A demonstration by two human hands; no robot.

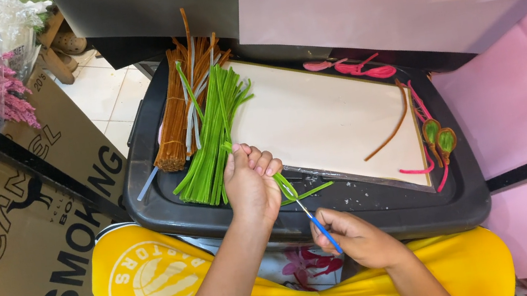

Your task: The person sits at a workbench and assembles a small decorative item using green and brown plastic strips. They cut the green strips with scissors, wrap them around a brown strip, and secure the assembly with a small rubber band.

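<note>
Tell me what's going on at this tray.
A person sits with a black tray across their lap. The left hand pinches a bent green pipe cleaner, while the right hand holds a thin blue-handled tool against it. Bundles of green pipe cleaners and brown pipe cleaners lie on the tray's left. A cream board fills the middle, with pink twisted pieces and small green leaf shapes along its edges.

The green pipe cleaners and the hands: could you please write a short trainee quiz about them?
1. True or false: the left hand grips a green pipe cleaner.
2. What does the right hand hold? A) scissors B) a thin blue stick C) tape
3. Which bundle lies left of the green bundle on the black tray?

Key: 1 true; 2 B; 3 the brown bundle.
</note>
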